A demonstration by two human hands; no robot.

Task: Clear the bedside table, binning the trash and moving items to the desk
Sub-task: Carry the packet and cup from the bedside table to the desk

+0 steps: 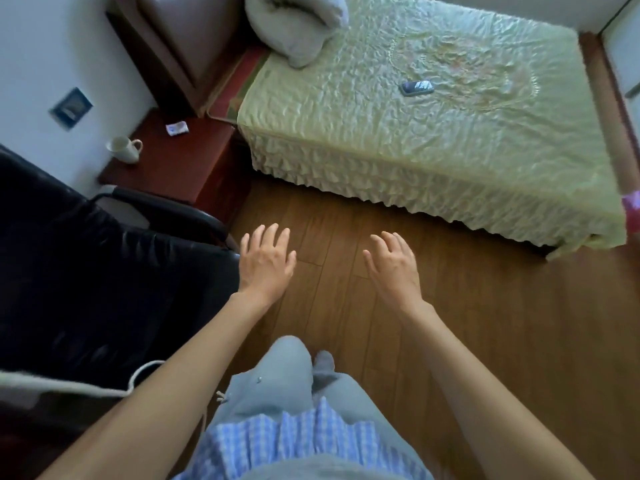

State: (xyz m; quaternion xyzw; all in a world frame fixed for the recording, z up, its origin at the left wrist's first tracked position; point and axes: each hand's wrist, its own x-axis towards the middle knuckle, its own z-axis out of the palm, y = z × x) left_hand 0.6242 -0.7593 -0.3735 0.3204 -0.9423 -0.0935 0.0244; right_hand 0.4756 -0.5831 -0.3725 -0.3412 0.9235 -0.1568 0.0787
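Bench (pixel 180 161): dark red wood, smooth and glossy. Mug (pixel 123 149): white glazed ceramic, slight sheen. Wrapper (pixel 176 128): crinkled, shiny, plastic-like. Bed cover (pixel 415 133): pale green quilted cloth, satin sheen, puckered, ruffled at the edge. Floor (pixel 450 306): brown wood planks, matt. Chair (pixel 86 265): black leather-like upholstery, glossy and creased. Headboard (pixel 180 32): padded, brown, smooth leather-like finish.

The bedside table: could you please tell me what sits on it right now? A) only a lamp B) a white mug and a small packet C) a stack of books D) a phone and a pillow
B: a white mug stands near the far-left edge of the bedside table, and a small packet lies nearer the bed.
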